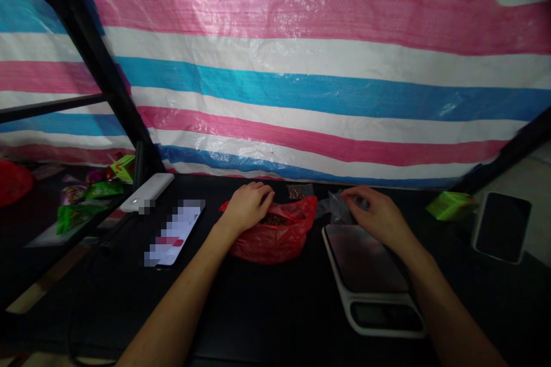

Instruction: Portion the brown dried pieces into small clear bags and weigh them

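At the left of the worktop (267, 315) lies a lit phone (183, 235). Next, the left hand (248, 205) rests with bent fingers at the mouth of an open red plastic bag (271, 245); whether it grips anything I cannot tell. Plenty of brown bits (275, 219) remain inside this bag, while one small clear packet (300, 191) behind it already contains some. Further right, crumpled clear plastic (339, 209) appears unfilled. The right hand (372, 212) reaches over the kitchen scale (365, 258) to that plastic, thumb and fingertips close together, the grip unclear.
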`<state>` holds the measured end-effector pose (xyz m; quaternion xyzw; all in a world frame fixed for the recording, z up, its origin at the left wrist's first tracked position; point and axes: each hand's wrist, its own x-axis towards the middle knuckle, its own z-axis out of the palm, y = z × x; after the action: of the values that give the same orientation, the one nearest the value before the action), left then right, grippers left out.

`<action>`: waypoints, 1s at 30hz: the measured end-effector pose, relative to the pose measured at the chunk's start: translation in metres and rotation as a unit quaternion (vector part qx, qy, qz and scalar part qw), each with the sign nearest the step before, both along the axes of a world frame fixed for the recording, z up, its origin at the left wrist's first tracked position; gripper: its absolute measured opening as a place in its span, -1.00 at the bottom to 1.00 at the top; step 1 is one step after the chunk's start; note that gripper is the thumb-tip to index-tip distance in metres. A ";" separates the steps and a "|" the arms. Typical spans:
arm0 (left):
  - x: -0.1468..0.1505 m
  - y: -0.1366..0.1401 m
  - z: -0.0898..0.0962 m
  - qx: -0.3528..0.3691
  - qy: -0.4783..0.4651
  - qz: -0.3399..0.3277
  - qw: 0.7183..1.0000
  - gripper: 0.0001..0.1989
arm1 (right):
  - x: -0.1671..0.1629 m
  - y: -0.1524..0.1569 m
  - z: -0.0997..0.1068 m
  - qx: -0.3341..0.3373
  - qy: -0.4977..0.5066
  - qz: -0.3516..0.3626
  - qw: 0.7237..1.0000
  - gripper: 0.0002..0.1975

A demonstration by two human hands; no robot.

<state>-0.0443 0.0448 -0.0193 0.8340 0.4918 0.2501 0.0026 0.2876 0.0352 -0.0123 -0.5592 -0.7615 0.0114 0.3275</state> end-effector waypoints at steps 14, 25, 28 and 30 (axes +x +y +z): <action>0.013 -0.012 0.011 0.037 -0.053 -0.092 0.994 -0.76 | 0.005 0.015 -0.036 0.036 -0.120 0.016 0.992 -0.53; 0.006 -0.003 0.004 0.018 -0.039 -0.079 0.996 -0.74 | -0.003 0.036 -0.018 -0.106 -0.191 0.126 0.968 -0.77; 0.007 -0.004 0.004 0.023 -0.037 -0.079 0.996 -0.74 | 0.010 0.035 -0.010 -0.105 -0.213 0.103 0.966 -0.62; 0.007 -0.004 0.004 0.026 -0.033 -0.077 0.996 -0.74 | 0.005 0.032 -0.003 -0.083 -0.215 0.092 0.969 -0.52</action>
<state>-0.0372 0.0404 -0.0154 0.8605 0.4187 0.2897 0.0167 0.2922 0.0673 -0.0150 -0.5012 -0.8587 -0.0158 0.1055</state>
